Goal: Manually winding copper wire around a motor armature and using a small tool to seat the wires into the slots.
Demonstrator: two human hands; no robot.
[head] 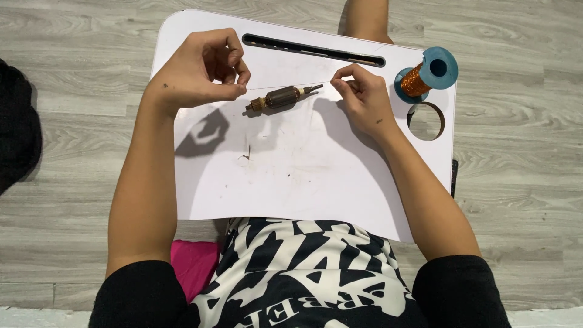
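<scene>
A small brown motor armature with a metal shaft lies on the white lap table. A thin copper wire is stretched taut just above it, between my two hands. My left hand pinches one end of the wire between thumb and forefinger, left of the armature. My right hand pinches the other end, right of the armature. Neither hand touches the armature.
A spool of copper wire with blue flanges stands at the table's right corner, beside a round cup hole. A long dark slot runs along the far edge. Grey wood-look floor surrounds the table; a dark object lies at left.
</scene>
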